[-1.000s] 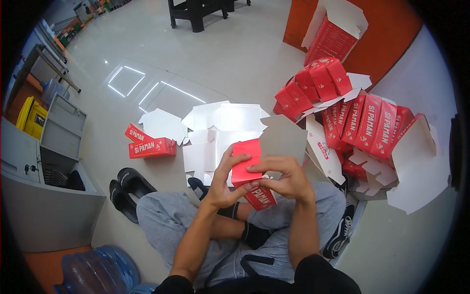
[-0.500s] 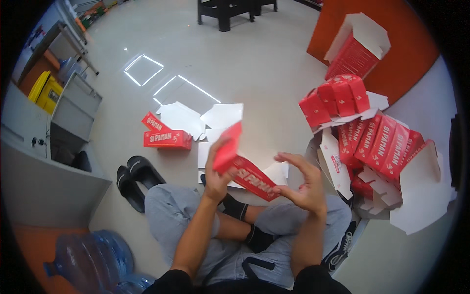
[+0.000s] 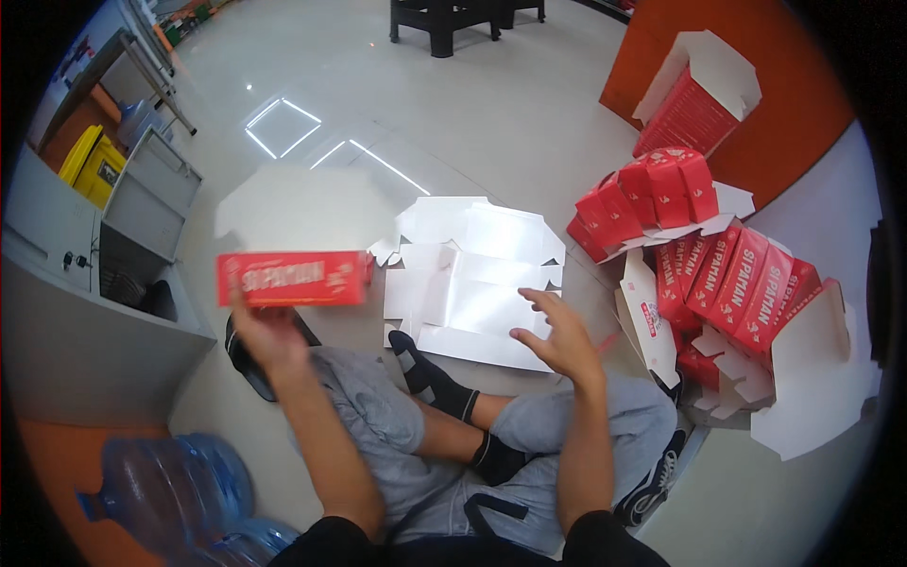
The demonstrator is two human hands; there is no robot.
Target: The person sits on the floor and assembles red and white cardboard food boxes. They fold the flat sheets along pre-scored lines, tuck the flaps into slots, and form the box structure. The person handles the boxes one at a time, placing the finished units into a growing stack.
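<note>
My left hand (image 3: 269, 338) grips a red and white cardboard box (image 3: 293, 278) by its near side, out to the left. Its white lid flap stands open at the far side, blurred by motion. Behind it, the boxes on the floor are mostly hidden. Right of the box, an unfolded cardboard blank (image 3: 491, 279) lies flat on the floor, white inner face up, in front of my crossed legs. My right hand (image 3: 567, 345) hovers over the blank's right part, holding nothing, with thumb and fingers apart.
At the right lie piled red boxes (image 3: 742, 274) and white flaps; a tall open box (image 3: 694, 99) leans on an orange panel (image 3: 794, 85). Black slippers (image 3: 250, 354) lie left of my knee, below a grey cabinet (image 3: 57, 283). Large water bottles (image 3: 179, 491) occupy the lower left.
My left hand has carried the red box from above my lap to the left. My right hand has let go of it, and the blank beneath is uncovered.
</note>
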